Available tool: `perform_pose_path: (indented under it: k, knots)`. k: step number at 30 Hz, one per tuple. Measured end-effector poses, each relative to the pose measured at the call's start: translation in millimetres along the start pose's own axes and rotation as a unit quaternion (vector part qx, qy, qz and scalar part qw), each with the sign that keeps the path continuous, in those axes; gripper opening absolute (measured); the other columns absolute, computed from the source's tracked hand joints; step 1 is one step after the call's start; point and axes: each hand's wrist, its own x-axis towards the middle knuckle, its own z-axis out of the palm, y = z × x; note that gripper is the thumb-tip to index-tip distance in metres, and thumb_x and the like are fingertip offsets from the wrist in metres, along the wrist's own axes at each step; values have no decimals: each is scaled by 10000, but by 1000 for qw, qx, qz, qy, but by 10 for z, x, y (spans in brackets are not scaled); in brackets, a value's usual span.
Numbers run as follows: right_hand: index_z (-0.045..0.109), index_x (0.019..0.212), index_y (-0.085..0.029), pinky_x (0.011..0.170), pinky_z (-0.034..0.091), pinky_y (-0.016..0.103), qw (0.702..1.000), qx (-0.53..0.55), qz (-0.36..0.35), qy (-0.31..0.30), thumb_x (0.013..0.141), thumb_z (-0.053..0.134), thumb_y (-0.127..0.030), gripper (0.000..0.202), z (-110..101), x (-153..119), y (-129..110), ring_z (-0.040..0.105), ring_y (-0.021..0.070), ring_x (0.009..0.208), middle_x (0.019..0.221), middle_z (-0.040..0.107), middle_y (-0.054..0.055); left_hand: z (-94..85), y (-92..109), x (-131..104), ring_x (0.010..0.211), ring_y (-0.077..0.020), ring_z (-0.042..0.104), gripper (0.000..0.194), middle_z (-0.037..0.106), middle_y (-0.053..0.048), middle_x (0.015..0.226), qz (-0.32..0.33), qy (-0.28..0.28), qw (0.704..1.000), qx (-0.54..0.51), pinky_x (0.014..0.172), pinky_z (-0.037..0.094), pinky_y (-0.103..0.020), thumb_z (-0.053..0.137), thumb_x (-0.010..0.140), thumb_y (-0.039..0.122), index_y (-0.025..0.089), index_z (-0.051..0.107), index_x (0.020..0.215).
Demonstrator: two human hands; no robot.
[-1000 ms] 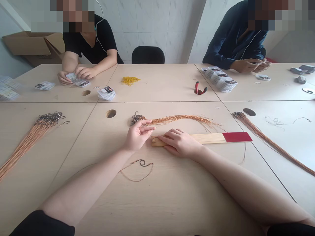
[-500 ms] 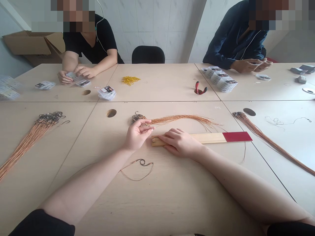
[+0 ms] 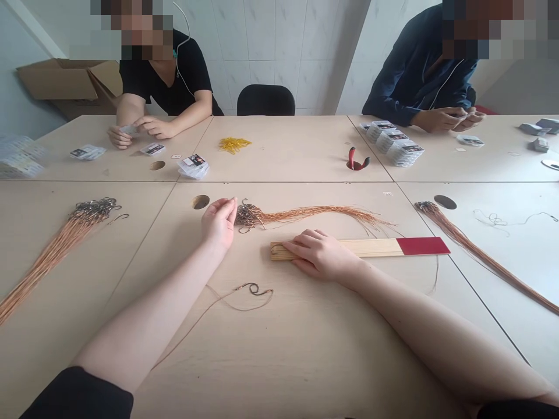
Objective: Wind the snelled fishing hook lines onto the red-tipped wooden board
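My left hand [image 3: 219,224] is closed in a pinch at the left edge of a cluster of dark fish hooks [image 3: 248,215]; whatever sits between the fingertips is hidden. Copper-coloured lines [image 3: 314,212] trail rightward from that cluster. My right hand [image 3: 325,253] holds down a flat wooden strip [image 3: 375,248] with a red end [image 3: 423,245], thumb along its near edge. Under the right index fingertip, a hook [image 3: 276,248] lies on the strip's left end. Nearer to me, a single dark hook [image 3: 253,288] with a thin line lies on the table.
More hook-and-line bundles lie at left [image 3: 94,210] and right [image 3: 476,247]. Across the table are yellow pieces [image 3: 234,144], red-handled pliers [image 3: 356,160] in a hole, and stacked small packs [image 3: 399,145]. Two people sit opposite, their hands on small items.
My left hand has moved left and away from me, from beside the strip's end to the hook cluster's left edge. The loose line below has shifted. My right hand stays on the strip.
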Motion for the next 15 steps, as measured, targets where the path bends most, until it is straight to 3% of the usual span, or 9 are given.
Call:
perform_pose_path:
  k: [2, 4, 6, 8, 10, 12, 15]
  knots:
    - [495, 1255, -150, 798, 427, 363, 1000, 0, -2, 5, 912, 407, -292, 381, 11, -2, 4, 486, 205, 900, 963, 590, 106, -53, 56, 98, 666, -46, 619, 119, 555, 42, 614, 20, 44, 999, 3, 908, 494, -252, 636, 719, 134, 163, 521, 708]
    - [487, 1265, -152, 796, 429, 362, 1000, -1, -5, 9, 911, 411, -292, 389, 20, -3, 6, 488, 205, 899, 959, 589, 107, -115, 106, 190, 639, -37, 603, 83, 537, 43, 642, 53, 80, 995, 11, 911, 494, -268, 563, 761, 124, 178, 502, 750]
    - [484, 1270, -154, 798, 430, 361, 1000, -2, -6, 10, 910, 411, -289, 391, 24, -4, 7, 489, 206, 904, 961, 588, 107, -170, 135, 257, 807, -71, 636, 323, 588, 1, 892, 68, 96, 993, 28, 917, 488, -294, 516, 687, 6, 224, 487, 923]
    - [483, 1272, -155, 796, 430, 360, 1000, -3, -6, 8, 911, 408, -286, 392, 25, -3, 8, 489, 206, 902, 961, 587, 107, -207, 132, 286, 999, -114, 605, 559, 535, -47, 1137, 69, 91, 991, 66, 929, 471, -295, 470, 603, -55, 264, 440, 1060]
    - [483, 1274, -156, 794, 431, 361, 1000, -4, -6, 7, 912, 405, -286, 392, 25, -2, 9, 489, 205, 897, 958, 588, 104, -223, 105, 277, 1121, -155, 543, 598, 490, -82, 1230, 96, 72, 982, 144, 934, 457, -302, 455, 575, -42, 257, 440, 1093]
    - [484, 1273, -156, 794, 430, 363, 1000, -5, -5, 7, 913, 404, -288, 392, 26, -2, 12, 487, 205, 893, 955, 588, 102, -223, 70, 239, 1149, -189, 514, 505, 540, -92, 1163, 169, 38, 944, 280, 946, 440, -334, 472, 585, 1, 222, 492, 1038]
    - [491, 1264, -155, 796, 429, 365, 1000, -5, -5, 9, 912, 405, -288, 386, 30, -1, 14, 486, 206, 895, 952, 589, 101, -203, 39, 156, 1113, -231, 509, 379, 627, -74, 950, 269, -29, 826, 495, 964, 401, -402, 525, 626, 83, 192, 527, 988]
